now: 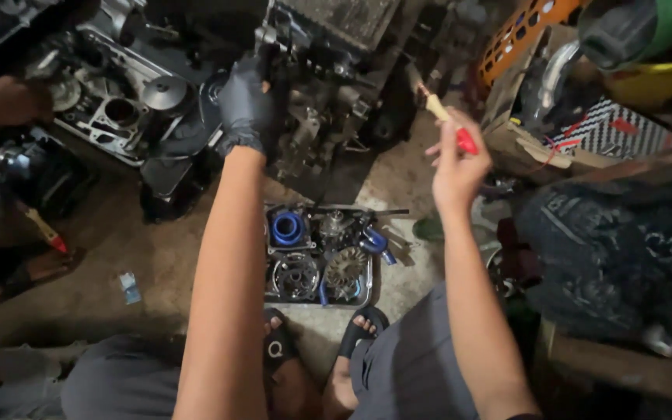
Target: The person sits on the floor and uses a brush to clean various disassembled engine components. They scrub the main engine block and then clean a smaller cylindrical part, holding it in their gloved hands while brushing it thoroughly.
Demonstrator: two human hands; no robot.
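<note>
**Engine stripped down, brush in hand**

The engine block (pixel 316 117) stands upright on the dirt floor (pixel 157 264), dark and greasy, with covers already off it, so the stripping looks well advanced. The left hand (pixel 244 105), in a black glove, is clamped on the block's upper left edge and steadies it. To the left lies a second engine part (pixel 114 109) with an open round bore, also bare of its covers.

Below the block, between the person's sandalled feet, sits a metal tray (pixel 274 292) on the floor. It holds removed pieces: a blue ring (pixel 287 228), a round toothed fan wheel (pixel 345 267), a clutch-like disc (pixel 295 274) and small blue fittings. These parts being out suggests the taking apart is largely done; cleaning and refitting seem to remain.

The right hand (pixel 456 167), bare, is closed on a small brush (pixel 446 120) with a pale wooden shaft and red handle end, held up just right of the block, bristles pointing at it but not touching.

Another such brush (pixel 40 227) lies on the floor at far left.
</note>
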